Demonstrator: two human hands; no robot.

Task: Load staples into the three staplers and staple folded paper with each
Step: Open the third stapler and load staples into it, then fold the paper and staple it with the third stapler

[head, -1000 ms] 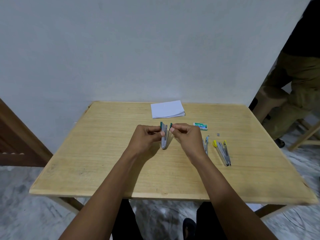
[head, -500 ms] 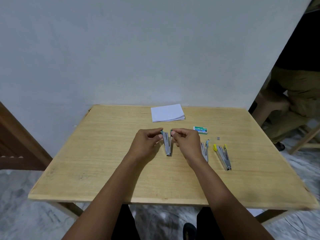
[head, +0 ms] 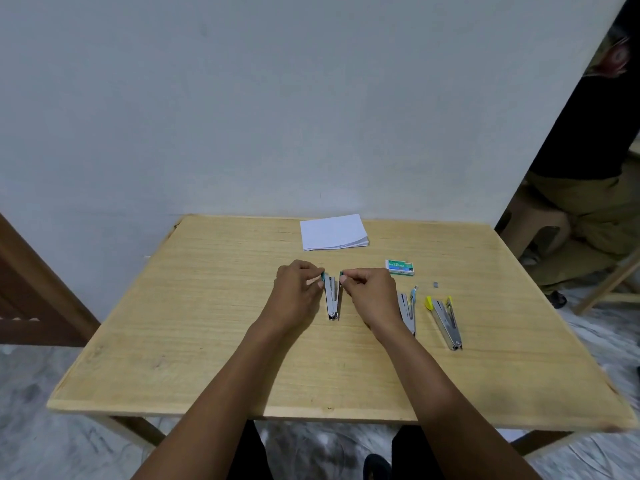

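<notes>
A: Three staplers lie on the wooden desk (head: 214, 341), all splayed open in a narrow V with the hinge toward the near edge. The green-tipped stapler (head: 332, 296) sits at the centre. The blue-tipped stapler (head: 407, 310) lies at about 3 o'clock from it, partly hidden behind the right wrist. The yellow-tipped stapler (head: 446, 321) is just beyond that, further toward 3 o'clock.

B: What else is around?

A: A stack of folded white paper (head: 334, 232) rests at 12 o'clock from the green one, near the far edge by the pale wall (head: 277, 98). A small green staple box (head: 400, 267) lies at about 2 o'clock. A tiny grey bit (head: 435, 284), perhaps a strip of staples, sits apart between the box and the yellow stapler; it is too small to be sure. Off the desk at 3 o'clock a seated person (head: 585, 188) in a dark top and olive trousers occupies a stool. A brown wooden frame (head: 31, 289) shows at 9 o'clock.

B: And the hands?

A: The left hand (head: 296, 293) pinches the green tip of the stapler's left arm between thumb and forefinger. The right hand (head: 370, 293) pinches the tip of the right arm the same way. So both hands are closed on the green-tipped stapler, one at each far end, with the hinge resting on the desk at 6 o'clock between the wrists. Nothing blocks the way to the paper or the box.
</notes>
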